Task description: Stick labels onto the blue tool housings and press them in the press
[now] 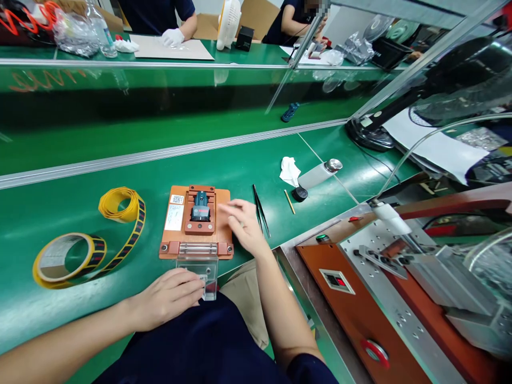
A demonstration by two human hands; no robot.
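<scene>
Clearly, the blue part [200, 206] sits in the brown holder [200, 228] on the orange board [172, 236], upon the tabletop [248, 165]. Left hand [170, 293]: fingers together over the clear flap [211, 285]; grip cannot be determined. Right hand [245, 224]: fingers apart, empty, beside the holder. Risks: a swinging flap could pinch fingers; poor seating could leave the part askew. Lettering: part, apparently "BOSCH"; QR code [178, 199], present; white label [174, 217], illegible.
</scene>
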